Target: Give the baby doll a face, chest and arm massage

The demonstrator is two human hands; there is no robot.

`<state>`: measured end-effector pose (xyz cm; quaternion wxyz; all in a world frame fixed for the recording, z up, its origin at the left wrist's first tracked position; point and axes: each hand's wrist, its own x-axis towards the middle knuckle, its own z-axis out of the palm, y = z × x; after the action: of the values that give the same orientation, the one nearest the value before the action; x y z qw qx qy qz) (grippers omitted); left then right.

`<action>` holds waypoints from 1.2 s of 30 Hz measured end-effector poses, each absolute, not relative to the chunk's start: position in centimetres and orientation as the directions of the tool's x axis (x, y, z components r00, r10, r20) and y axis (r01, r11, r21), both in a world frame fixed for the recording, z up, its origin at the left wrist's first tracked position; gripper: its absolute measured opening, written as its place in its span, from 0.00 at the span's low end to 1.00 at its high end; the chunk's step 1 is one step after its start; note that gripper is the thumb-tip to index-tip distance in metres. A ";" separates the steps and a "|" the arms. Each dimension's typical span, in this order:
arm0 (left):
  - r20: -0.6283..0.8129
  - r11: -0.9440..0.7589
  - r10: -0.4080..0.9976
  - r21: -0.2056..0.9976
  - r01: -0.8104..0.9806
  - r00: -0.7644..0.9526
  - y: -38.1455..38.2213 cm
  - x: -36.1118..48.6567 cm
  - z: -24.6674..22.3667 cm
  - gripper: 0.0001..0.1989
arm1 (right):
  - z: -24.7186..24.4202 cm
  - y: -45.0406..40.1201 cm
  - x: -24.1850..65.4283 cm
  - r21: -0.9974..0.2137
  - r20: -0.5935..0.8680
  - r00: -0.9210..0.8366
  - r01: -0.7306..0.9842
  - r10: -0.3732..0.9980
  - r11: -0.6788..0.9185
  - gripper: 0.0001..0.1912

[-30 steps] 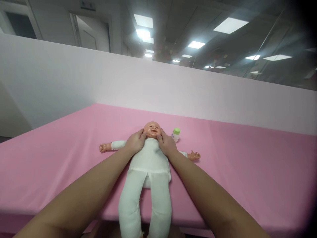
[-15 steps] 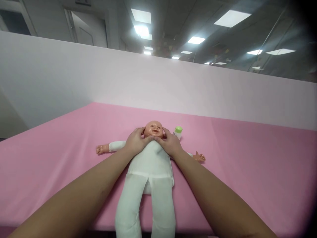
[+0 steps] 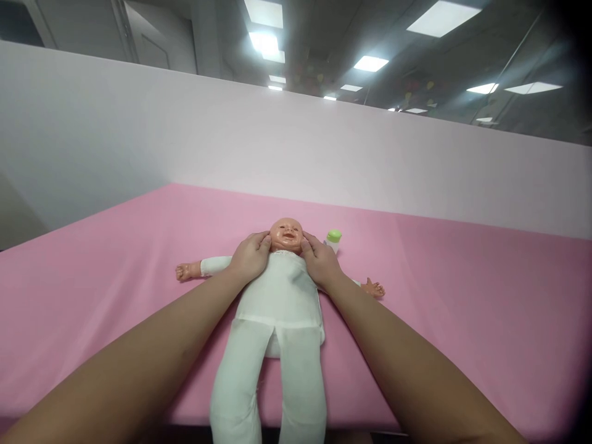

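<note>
A baby doll [image 3: 280,287] with a white cloth body lies on its back on a pink surface [image 3: 444,320], its arms spread out to both sides. My left hand [image 3: 252,256] is closed against the left side of the doll's head, its thumb by the cheek. On the other side, my right hand [image 3: 319,259] holds the head in the same way, thumb beside the chin. The fingertips of both hands are partly hidden behind the head.
A small bottle with a green cap [image 3: 333,237] stands just beyond my right hand. A pale wall panel [image 3: 324,148] borders the far side of the pink surface. The doll's legs reach the near edge.
Both thumbs have moved apart, from the doll's chin and neck out to the sides of its face. The view has tilted slightly downward.
</note>
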<state>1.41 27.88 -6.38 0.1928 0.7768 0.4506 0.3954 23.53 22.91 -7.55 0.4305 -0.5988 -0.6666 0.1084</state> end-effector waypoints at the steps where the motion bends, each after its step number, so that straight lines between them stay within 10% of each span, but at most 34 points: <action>1: 0.445 -0.530 0.847 0.652 0.543 0.292 27.9 1.4 -6.4 0.26 | -7.6 22.9 23.6 -0.664 0.451 0.090 0.699 0.888 0.266 0.26; 14: 0.369 -0.439 0.898 0.717 0.541 0.240 26.2 1.9 -5.5 0.32 | -7.0 22.7 23.2 -0.770 0.336 0.116 0.605 0.935 0.202 0.45; 36: 0.406 -0.477 0.877 0.672 0.567 0.256 27.4 1.7 -6.5 0.26 | -7.6 23.4 23.9 -0.746 0.407 0.088 0.606 0.909 0.276 0.26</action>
<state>1.70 27.44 -6.50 0.2002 0.7669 0.4707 0.3876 23.90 23.43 -7.55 0.4575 -0.5785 -0.6547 0.1657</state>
